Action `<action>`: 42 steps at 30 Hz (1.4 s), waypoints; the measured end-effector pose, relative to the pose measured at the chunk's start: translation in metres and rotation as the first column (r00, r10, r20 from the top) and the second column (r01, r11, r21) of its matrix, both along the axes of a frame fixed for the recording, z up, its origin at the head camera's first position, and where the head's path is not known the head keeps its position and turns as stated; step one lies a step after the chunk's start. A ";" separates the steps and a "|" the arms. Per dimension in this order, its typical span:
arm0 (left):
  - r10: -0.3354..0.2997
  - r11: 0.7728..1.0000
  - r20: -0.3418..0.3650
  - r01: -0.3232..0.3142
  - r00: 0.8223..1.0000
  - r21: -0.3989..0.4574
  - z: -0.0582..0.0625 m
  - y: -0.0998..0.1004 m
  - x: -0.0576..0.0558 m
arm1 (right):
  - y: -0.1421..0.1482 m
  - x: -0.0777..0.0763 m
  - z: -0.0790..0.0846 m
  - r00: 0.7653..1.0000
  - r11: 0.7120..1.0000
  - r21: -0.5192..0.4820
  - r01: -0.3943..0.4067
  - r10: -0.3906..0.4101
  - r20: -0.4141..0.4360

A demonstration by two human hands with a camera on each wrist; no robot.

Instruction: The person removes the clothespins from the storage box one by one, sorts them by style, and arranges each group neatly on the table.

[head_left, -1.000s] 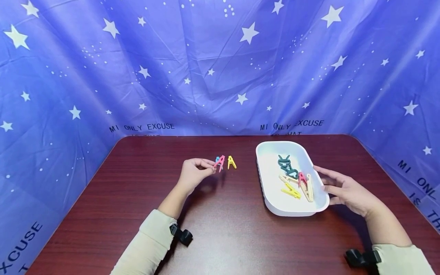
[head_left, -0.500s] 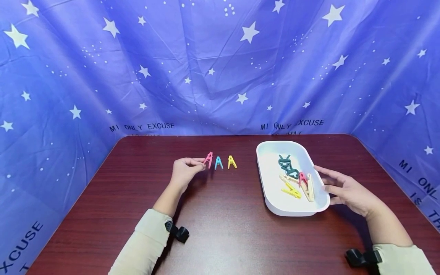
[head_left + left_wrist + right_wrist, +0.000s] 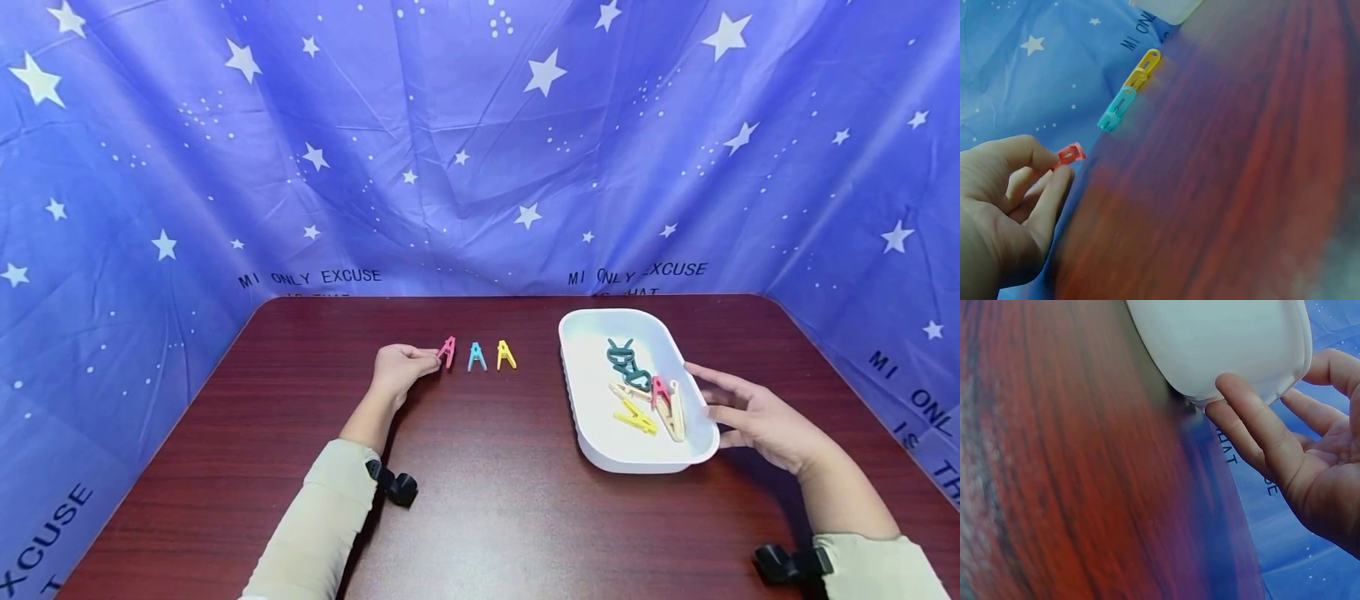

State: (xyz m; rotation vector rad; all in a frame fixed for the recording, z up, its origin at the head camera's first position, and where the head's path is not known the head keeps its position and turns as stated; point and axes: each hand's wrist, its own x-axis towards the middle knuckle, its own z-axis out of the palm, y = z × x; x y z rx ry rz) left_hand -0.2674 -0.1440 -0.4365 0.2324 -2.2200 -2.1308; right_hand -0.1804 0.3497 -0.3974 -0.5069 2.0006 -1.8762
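Observation:
In the head view, my left hand (image 3: 402, 371) pinches a pinkish-red clothespin (image 3: 447, 352) between thumb and forefinger, close over the table. To its right, a blue clothespin (image 3: 477, 357) and a yellow clothespin (image 3: 506, 355) stand upright on their legs, in a row with it. The left wrist view has the red clothespin (image 3: 1070, 154) at the fingertips, apart from the blue and yellow ones. My right hand (image 3: 765, 421) rests its spread fingers against the right side of a white plastic tray (image 3: 592, 454). Its fingers (image 3: 1260, 419) lie along the tray wall in the right wrist view.
Inside the tray lie dark green clips (image 3: 628, 364), a yellow clothespin (image 3: 636, 417), a red clothespin (image 3: 660, 390) and cream-coloured pegs (image 3: 677, 412). The dark wooden table (image 3: 480, 500) ends at a blue star-printed curtain (image 3: 420, 167).
My left hand has carried the red clothespin leftward, from in front of the blue one to the left end of the row, and lowered it. The right hand and tray have stayed put.

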 end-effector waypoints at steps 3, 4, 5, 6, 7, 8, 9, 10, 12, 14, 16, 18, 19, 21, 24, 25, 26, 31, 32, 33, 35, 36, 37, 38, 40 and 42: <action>0.003 0.998 0.022 -0.002 1.000 -0.070 -0.001 0.000 -0.002 | 0.000 0.000 0.001 1.000 1.000 0.027 0.016 -0.016 0.004; 0.008 0.993 0.024 -0.005 1.000 -0.118 0.000 0.000 -0.002 | 0.000 0.000 0.001 1.000 0.999 0.035 0.021 -0.022 0.006; 0.013 0.985 0.026 -0.009 1.000 -0.170 0.001 0.000 -0.002 | -0.001 0.001 0.001 1.000 0.999 0.040 0.025 -0.025 0.006; 0.018 0.975 0.027 -0.011 0.999 -0.223 0.002 0.000 -0.001 | -0.001 0.001 0.002 0.999 0.998 0.047 0.034 -0.034 0.007; 0.022 0.961 0.027 -0.013 0.999 -0.275 0.002 0.000 -0.001 | -0.001 0.001 0.002 0.999 0.998 0.049 0.034 -0.034 0.005; 0.023 0.948 0.029 -0.013 0.999 -0.319 0.004 0.000 -0.001 | -0.001 0.001 0.002 1.000 0.999 0.047 0.027 -0.027 0.002; 0.023 0.930 0.029 -0.010 0.999 -0.367 0.005 0.000 0.000 | -0.001 0.001 0.002 1.000 0.999 0.047 0.027 -0.027 0.002; 0.023 0.910 0.029 -0.009 0.999 -0.414 0.006 -0.001 0.001 | -0.001 0.001 0.002 1.000 0.998 0.047 0.028 -0.028 0.002; 0.005 0.878 0.033 0.011 0.999 -0.478 0.008 -0.001 0.002 | -0.001 0.001 0.002 1.000 0.999 0.045 0.025 -0.025 0.002; -0.021 0.850 0.033 0.036 0.999 -0.526 0.010 -0.001 0.004 | -0.001 0.001 0.002 1.000 0.999 0.043 0.020 -0.020 0.001; -0.046 0.828 0.018 0.048 0.999 -0.558 0.011 -0.001 0.004 | 0.000 0.000 0.002 1.000 0.999 0.042 0.026 -0.026 0.004; -0.069 0.830 -0.001 0.057 0.998 -0.554 0.012 -0.001 0.004 | 0.000 0.000 0.002 1.000 0.999 0.029 0.014 -0.014 0.002; -0.077 0.830 -0.015 0.055 0.997 -0.555 0.011 -0.001 0.003 | 0.000 0.000 0.002 1.000 1.000 0.023 0.010 -0.010 0.002; -0.096 0.841 -0.039 0.060 0.995 -0.538 0.010 -0.001 0.002 | 0.000 -0.001 0.001 1.000 1.000 0.006 0.002 -0.002 0.003; -0.130 0.845 -0.057 0.080 0.990 -0.529 0.007 0.001 -0.001 | 0.000 -0.002 -0.001 1.000 1.000 -0.012 -0.010 0.010 0.003; -0.143 0.839 -0.065 0.086 0.988 -0.537 0.007 0.001 -0.001 | 0.000 -0.002 -0.001 1.000 1.000 -0.015 -0.011 0.011 0.003; -0.154 0.836 -0.069 0.093 0.986 -0.541 0.006 0.002 -0.001 | 0.000 -0.002 -0.002 1.000 1.000 -0.017 -0.013 0.013 0.003; -0.167 0.795 -0.076 0.088 0.983 -0.601 0.007 0.006 0.001 | 0.001 -0.002 -0.002 1.000 1.000 -0.020 -0.022 0.022 -0.006; -0.162 0.793 -0.072 0.087 0.984 -0.603 0.007 0.007 0.001 | 0.001 -0.002 -0.002 1.000 1.000 -0.019 -0.022 0.022 -0.006; -0.159 0.791 -0.071 0.084 0.985 -0.606 0.008 0.008 0.002 | 0.001 -0.002 -0.002 1.000 1.000 -0.018 -0.021 0.021 -0.007; -0.154 0.795 -0.068 0.082 0.986 -0.601 0.007 0.009 0.003 | 0.001 -0.001 -0.002 1.000 1.000 -0.015 -0.018 0.018 -0.006; -0.152 0.798 -0.067 0.082 0.986 -0.597 0.007 0.010 0.003 | 0.001 -0.001 -0.002 1.000 1.000 -0.013 -0.016 0.016 -0.005; -0.152 0.799 -0.067 0.083 0.986 -0.596 0.006 0.010 0.004 | 0.001 -0.001 -0.002 1.000 1.000 -0.011 -0.014 0.014 -0.006; -0.154 0.799 -0.067 0.085 0.986 -0.595 0.006 0.010 0.004 | 0.001 -0.001 -0.002 1.000 1.000 -0.010 -0.012 0.012 -0.006; -0.161 0.795 -0.069 0.088 0.985 -0.600 0.006 0.011 0.005 | 0.001 -0.001 -0.002 1.000 1.000 -0.009 -0.010 0.010 -0.006; -0.167 0.788 -0.073 0.089 0.983 -0.609 0.005 0.011 0.005 | 0.002 -0.002 -0.002 1.000 1.000 -0.012 -0.012 0.012 -0.006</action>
